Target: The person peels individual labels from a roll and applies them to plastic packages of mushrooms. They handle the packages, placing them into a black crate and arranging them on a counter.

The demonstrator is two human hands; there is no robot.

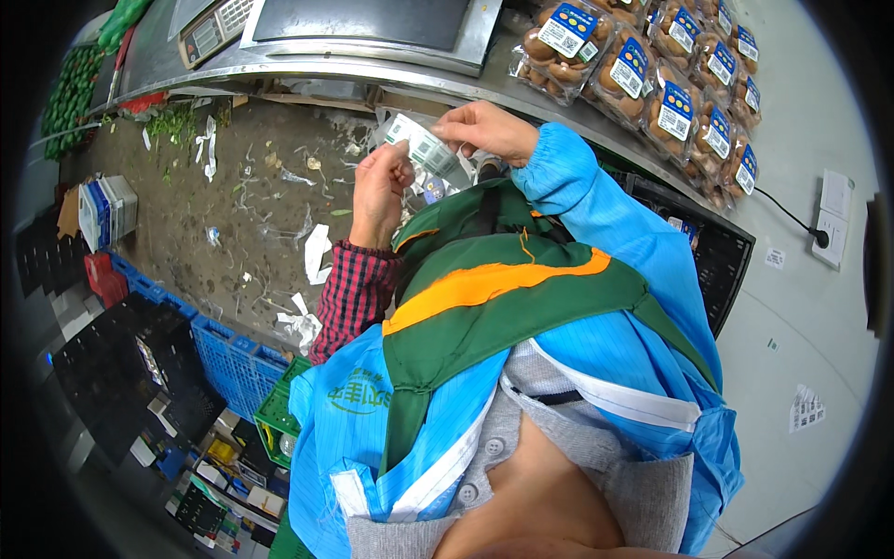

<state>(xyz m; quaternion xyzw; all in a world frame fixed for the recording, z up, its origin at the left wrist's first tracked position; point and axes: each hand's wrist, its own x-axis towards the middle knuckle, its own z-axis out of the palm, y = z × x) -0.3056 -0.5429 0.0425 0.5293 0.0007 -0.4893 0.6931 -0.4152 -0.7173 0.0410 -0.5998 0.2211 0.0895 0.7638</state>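
Observation:
In front of my waist, a strip of white labels [424, 146] with green and dark print stretches between my two hands. My left hand [380, 191] pinches its near left side, with thumb and fingers pressed together. At the upper right edge, my right hand [489, 130] grips the strip between bent fingers and thumb. Some clear film-like material shows around the strip, but its form is hard to make out. To the right on the steel counter sit several clear packs of brown round produce [627, 74], with blue and white labels on top.
The steel counter [391, 78] runs along the far side, with a scale [219, 30] at its left. Paper scraps [317, 253] litter the dirty floor. Blue crates [223, 359] stand at left; a black crate [712, 261] sits below the counter at right, near a wall socket [832, 219].

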